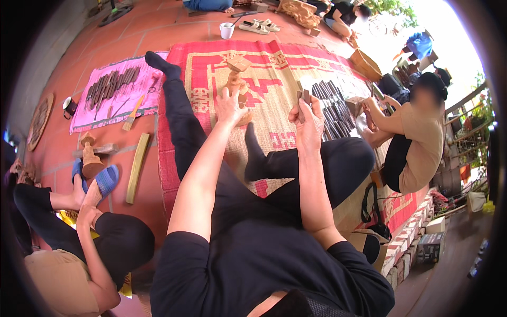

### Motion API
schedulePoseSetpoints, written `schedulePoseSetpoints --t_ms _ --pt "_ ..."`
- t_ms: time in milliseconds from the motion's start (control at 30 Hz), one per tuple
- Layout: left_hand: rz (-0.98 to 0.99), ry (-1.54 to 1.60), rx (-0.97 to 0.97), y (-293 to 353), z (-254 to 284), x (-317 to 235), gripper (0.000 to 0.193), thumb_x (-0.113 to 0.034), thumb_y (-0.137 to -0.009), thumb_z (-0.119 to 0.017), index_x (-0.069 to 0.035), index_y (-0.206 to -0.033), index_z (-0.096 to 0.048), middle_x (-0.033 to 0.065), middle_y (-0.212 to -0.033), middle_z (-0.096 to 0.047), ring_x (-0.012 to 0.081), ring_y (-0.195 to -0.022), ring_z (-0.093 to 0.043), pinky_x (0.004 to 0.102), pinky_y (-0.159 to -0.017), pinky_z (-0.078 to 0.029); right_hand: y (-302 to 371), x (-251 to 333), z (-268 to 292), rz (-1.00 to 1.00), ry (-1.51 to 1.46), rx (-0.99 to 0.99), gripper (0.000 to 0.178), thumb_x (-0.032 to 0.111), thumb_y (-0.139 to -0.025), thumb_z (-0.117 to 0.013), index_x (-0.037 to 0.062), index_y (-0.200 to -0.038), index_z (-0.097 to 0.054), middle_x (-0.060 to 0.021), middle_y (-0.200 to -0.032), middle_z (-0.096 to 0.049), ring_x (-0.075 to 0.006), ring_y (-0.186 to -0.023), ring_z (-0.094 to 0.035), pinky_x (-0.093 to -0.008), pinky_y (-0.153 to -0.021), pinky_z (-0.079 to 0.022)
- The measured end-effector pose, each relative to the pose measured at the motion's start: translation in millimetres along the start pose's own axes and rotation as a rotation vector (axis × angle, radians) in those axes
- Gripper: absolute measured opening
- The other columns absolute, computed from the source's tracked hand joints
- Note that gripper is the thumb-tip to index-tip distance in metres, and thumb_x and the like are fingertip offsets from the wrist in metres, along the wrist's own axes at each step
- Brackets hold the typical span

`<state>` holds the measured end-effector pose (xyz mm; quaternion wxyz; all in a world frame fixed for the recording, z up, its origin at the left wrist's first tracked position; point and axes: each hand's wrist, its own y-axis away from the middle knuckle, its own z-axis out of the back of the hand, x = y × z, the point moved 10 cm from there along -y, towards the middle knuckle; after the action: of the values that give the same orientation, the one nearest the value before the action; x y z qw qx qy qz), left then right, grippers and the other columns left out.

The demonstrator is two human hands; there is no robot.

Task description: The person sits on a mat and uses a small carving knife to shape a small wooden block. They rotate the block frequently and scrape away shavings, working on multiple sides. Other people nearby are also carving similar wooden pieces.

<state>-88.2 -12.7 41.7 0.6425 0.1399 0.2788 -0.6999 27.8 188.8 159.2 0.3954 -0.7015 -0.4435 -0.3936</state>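
My left hand [230, 110] is closed round the lower part of a carved wooden figure [235, 82], which stands on the mat between my stretched-out legs. The figure has a wide, flat-topped upper end, and my fingers hide part of its body. Off to the right, my right hand [310, 122] is raised and closed on a small brown block [304, 97], apart from the figure. The block's lower end is hidden in my fingers. Just right of that hand, several dark chisels [331, 105] lie in a row.
A red and tan woven mat [211, 55] lies under me. At the left are a pink cloth [87, 113] with several tools, a brush [133, 113], a wood strip [138, 169] and another carving [92, 158]. People sit close at the right [420, 132] and lower left [63, 274].
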Motion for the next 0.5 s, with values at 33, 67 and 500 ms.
schedulePoseSetpoints --t_ms 33,67,500 --pt "0.005 -0.002 0.013 1 1 1 0.067 -0.033 -0.07 -0.079 -0.019 -0.129 -0.052 0.014 -0.133 -0.041 0.0405 -0.117 -0.049 0.0514 -0.091 -0.05 3 1 0 0.006 -0.013 -0.005 0.016 0.013 -0.095 -0.059 0.0073 -0.11 -0.054 -0.0014 -0.07 -0.06 -0.0102 -0.059 -0.055 -0.0243 -0.056 -0.042" --pt "0.009 -0.003 0.026 2 2 3 0.067 -0.033 -0.07 -0.078 -0.019 -0.13 -0.052 0.0139 -0.133 -0.04 0.0405 -0.117 -0.048 0.0512 -0.091 -0.05 5 0 2 0.018 -0.037 -0.006 0.015 0.013 -0.095 -0.059 0.0074 -0.109 -0.054 -0.0017 -0.07 -0.06 -0.0104 -0.058 -0.055 -0.0245 -0.056 -0.042" --pt "-0.054 -0.012 -0.045 5 1 -8 0.063 -0.029 -0.069 -0.08 -0.017 -0.125 -0.053 0.013 -0.129 -0.042 0.0377 -0.114 -0.05 0.051 -0.087 -0.05 13 -108 34 -0.287 0.087 -0.053 0.015 0.013 -0.094 -0.06 0.0078 -0.108 -0.057 -0.0028 -0.071 -0.062 -0.0112 -0.053 -0.056 -0.0246 -0.05 -0.044"
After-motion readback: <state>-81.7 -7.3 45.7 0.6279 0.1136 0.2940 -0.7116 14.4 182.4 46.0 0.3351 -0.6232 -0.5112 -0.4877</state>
